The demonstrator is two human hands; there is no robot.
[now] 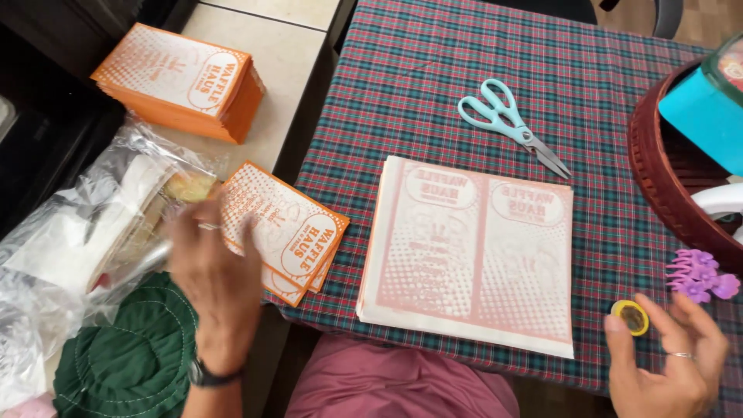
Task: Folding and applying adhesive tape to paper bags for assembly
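The left hand (210, 267) is seen blurred at about 8 o'clock in the head view, fingers spread flat over the near edge of a small pile of orange printed paper sleeves (290, 232); nothing is clasped in its grip, though whether the fingertips touch the top sleeve cannot be told. A dark wristwatch (207, 376) is worn on that wrist. The right hand (672, 358) is held at 4 o'clock, its grip partly closed, with a small yellow ring-shaped object (631, 316) pinched between thumb and forefinger.

Between the hands, at the centre of the plaid-covered tabletop (433, 70), a stack of pale printed paper sheets (470, 255) is laid flat. Pale blue scissors (511, 124) are set closed at 1 o'clock of that stack, well apart from it. A thicker bundle of orange sleeves (182, 81) is placed at 10 o'clock on a beige surface. Clear plastic bags (85, 224) are heaped at 9 o'clock, beside a green quilted cloth (131, 356). A purple flower-shaped hair clip (700, 277) is found just above the right hand, near a dark red basket (658, 170).
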